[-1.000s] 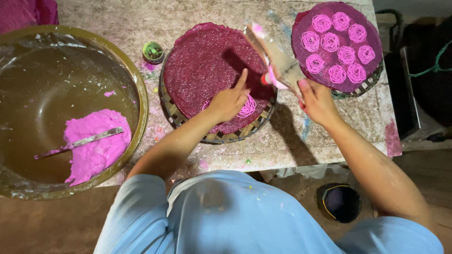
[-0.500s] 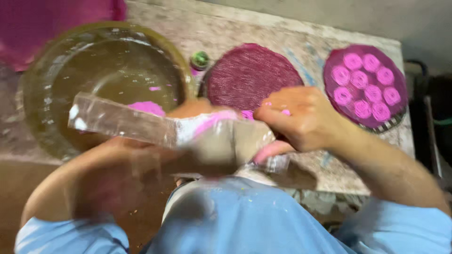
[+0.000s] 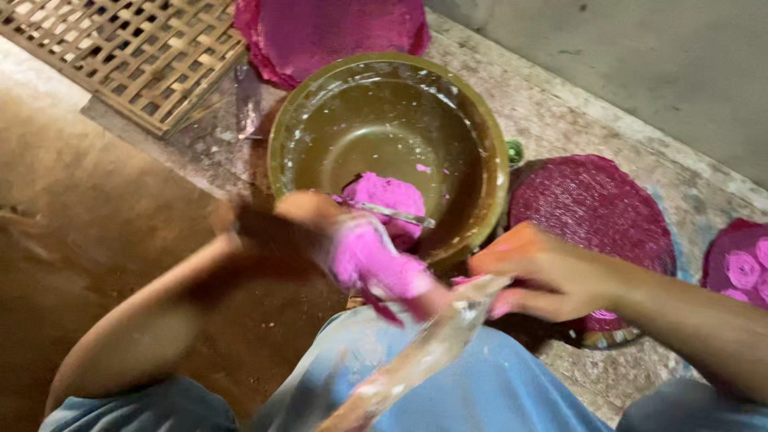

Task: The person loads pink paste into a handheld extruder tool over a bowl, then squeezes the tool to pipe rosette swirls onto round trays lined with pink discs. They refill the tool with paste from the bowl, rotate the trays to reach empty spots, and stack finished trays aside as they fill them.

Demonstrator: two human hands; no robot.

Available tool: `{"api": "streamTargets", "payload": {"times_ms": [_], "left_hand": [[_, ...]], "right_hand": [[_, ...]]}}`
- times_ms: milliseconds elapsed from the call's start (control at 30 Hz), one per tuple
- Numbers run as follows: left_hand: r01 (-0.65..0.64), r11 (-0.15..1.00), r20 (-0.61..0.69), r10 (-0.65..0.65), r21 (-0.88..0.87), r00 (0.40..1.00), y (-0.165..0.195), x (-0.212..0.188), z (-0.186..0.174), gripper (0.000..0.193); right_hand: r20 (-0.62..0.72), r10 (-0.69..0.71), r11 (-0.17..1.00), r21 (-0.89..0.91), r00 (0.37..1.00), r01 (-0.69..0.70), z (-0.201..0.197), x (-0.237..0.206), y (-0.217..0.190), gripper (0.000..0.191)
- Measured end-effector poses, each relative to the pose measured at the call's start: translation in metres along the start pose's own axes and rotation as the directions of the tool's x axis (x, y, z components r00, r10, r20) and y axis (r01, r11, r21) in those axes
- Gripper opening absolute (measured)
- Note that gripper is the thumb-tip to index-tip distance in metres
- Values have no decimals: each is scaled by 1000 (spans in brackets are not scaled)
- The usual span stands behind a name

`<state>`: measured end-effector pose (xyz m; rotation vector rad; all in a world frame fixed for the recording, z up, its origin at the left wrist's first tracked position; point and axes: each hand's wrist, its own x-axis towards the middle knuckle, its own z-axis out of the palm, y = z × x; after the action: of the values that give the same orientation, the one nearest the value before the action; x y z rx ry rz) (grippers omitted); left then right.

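Note:
My left hand, blurred by motion, grips the pink-filled end of a clear plastic piping bag above my lap. My right hand pinches the same bag a little further along, its fingers smeared pink. The bag's empty clear part trails down over my blue clothing. Just behind the hands stands a large brown bowl holding a lump of pink paste and a metal spoon. A round woven mat stained dark pink lies to the right of the bowl.
At the far right edge a second round mat carries pink rosettes. A pink mass lies beyond the bowl, and a woven bamboo tray sits at the top left. A small green cap rests between bowl and mat.
My view has swung left from the mats to the bowl. Both hands left the middle mat and brought the piping bag down over my lap, the left hand now squeezing its filled end.

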<state>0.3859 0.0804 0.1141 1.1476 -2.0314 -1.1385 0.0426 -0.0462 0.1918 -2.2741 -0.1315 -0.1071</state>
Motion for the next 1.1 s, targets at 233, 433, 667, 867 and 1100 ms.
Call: {"api": "streamTargets", "payload": {"times_ms": [233, 433, 667, 867, 1100], "left_hand": [[225, 445, 187, -127, -867, 974, -160, -32, 9, 46], [146, 469, 1, -295, -871, 956, -164, 8, 19, 23], [114, 929, -608, 134, 351, 782, -116, 17, -19, 18], [462, 695, -737, 144, 550, 661, -119, 29, -30, 68], [398, 670, -721, 305, 627, 623, -127, 24, -45, 71]], "right_hand": [[21, -150, 295, -953, 988, 65, -56, 45, 48, 18], [-283, -275, 218, -949, 919, -227, -24, 86, 100, 37], [-200, 811, 480, -311, 550, -820, 89, 92, 191, 60], [-200, 735, 568, -342, 648, -749, 132, 102, 191, 36], [-33, 917, 388, -159, 398, -908, 80, 72, 141, 22]]}}
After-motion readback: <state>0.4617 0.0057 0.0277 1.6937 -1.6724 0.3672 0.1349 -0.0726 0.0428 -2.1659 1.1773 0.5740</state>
